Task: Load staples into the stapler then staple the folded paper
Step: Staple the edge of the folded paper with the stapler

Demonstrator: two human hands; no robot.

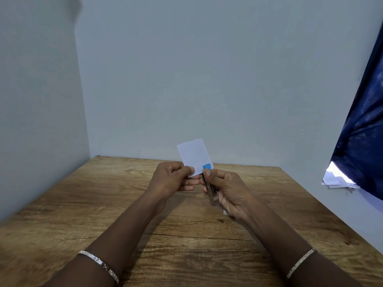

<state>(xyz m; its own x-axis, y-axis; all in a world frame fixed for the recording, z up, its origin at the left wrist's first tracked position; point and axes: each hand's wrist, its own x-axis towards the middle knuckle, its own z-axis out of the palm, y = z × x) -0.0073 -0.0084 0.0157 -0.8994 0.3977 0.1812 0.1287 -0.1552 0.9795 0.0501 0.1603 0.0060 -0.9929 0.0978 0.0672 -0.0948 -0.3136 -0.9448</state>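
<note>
A small folded white paper [194, 155] is held upright above the wooden table [83, 204]. My left hand [172, 178] pinches its lower left corner. My right hand [226, 189] grips a small stapler [207, 172] with a blue top and a metal body. The stapler's blue head sits over the paper's lower right corner. Most of the stapler is hidden inside my right hand. A row of tiny marks runs along the paper's left edge.
Grey walls close the table at the back and left. A dark blue curtain [364, 129] hangs at the right, with white papers [337, 179] under its lower edge. A small white scrap [224, 212] shows under my right hand.
</note>
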